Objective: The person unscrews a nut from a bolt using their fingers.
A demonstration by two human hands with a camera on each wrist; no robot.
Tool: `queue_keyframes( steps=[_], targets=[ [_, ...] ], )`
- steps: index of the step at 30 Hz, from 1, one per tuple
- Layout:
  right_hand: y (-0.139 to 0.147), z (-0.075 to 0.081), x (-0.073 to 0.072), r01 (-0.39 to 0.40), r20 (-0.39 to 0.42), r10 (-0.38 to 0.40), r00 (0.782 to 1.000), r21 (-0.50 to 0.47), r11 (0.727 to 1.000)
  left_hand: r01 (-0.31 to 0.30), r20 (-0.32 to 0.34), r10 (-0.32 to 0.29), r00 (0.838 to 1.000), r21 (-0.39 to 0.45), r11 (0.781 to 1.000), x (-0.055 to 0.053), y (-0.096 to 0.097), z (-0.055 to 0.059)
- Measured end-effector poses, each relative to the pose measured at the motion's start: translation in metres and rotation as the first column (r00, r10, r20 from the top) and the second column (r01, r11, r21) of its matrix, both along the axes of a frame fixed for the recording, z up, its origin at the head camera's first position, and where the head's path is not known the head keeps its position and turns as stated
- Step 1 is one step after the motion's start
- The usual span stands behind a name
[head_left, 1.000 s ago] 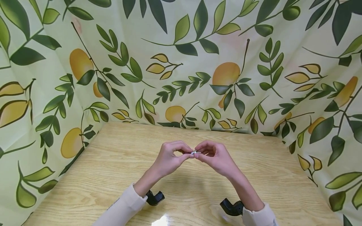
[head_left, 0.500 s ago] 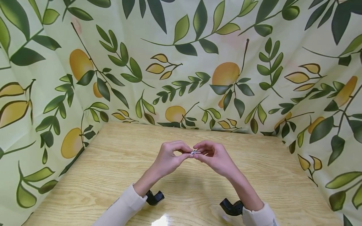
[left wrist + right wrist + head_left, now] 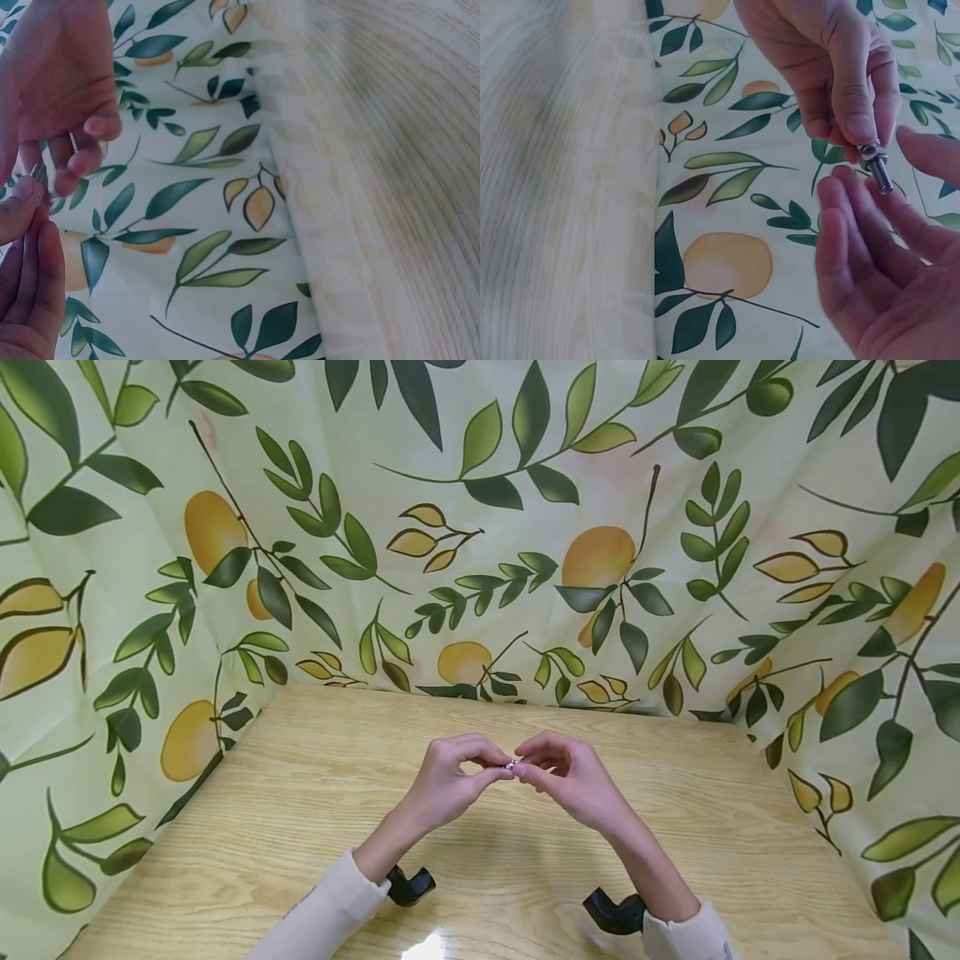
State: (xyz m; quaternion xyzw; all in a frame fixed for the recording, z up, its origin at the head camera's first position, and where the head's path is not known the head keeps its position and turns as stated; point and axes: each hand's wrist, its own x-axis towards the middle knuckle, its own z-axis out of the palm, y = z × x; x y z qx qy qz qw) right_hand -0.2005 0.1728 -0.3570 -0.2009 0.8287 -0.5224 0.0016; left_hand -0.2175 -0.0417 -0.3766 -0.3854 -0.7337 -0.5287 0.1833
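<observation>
A silvery metal bolt with a hex nut [image 3: 874,159] on its thread is pinched between thumb and fingers of the left hand [image 3: 455,779]; the head end is hidden in that grip. In the right wrist view the threaded end [image 3: 883,182] points down toward the right hand [image 3: 889,277]. That right hand [image 3: 572,779] has loosely extended fingers beside and beneath the bolt, and its thumb stands apart from the thread. Whether its index finger touches the bolt tip, I cannot tell. In the left wrist view, part of the bolt [image 3: 38,172] shows above the left thumb.
Both hands are above a light wood table [image 3: 337,827]. Leaf-and-fruit printed cloth [image 3: 465,527] surrounds its back and sides. Black curved mounts [image 3: 411,887] sit at both wrists, beside pale sleeves [image 3: 322,910].
The right thumb and fingers have shifted slightly around the bolt. Its thread end, visible earlier in the head view, is now mostly covered there. The left hand stays put.
</observation>
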Motion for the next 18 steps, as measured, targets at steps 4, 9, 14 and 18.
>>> queue_keyframes(
  steps=[4,9,14,18],
  targets=[
    [0.0001,-0.0011,0.0001,-0.041,0.034,0.040,0.999,0.011,0.999,-0.001,-0.014,0.001,1.000,0.006,1.000,0.0001,-0.0004,0.0004],
    [-0.0020,-0.0004,0.0007,-0.050,0.026,0.050,0.998,-0.006,0.999,-0.009,-0.026,0.009,1.000,0.018,1.000,-0.0006,-0.0012,-0.0001],
    [-0.0015,0.0009,0.0009,-0.040,0.022,0.041,0.999,-0.031,0.999,-0.003,-0.023,0.004,1.000,0.024,1.000,-0.0005,-0.0015,-0.0005],
    [-0.0010,-0.0001,0.0010,-0.038,0.038,0.039,0.999,-0.018,0.999,0.004,-0.019,-0.003,1.000,0.024,1.000,-0.0003,-0.0010,-0.0003]
  ],
)
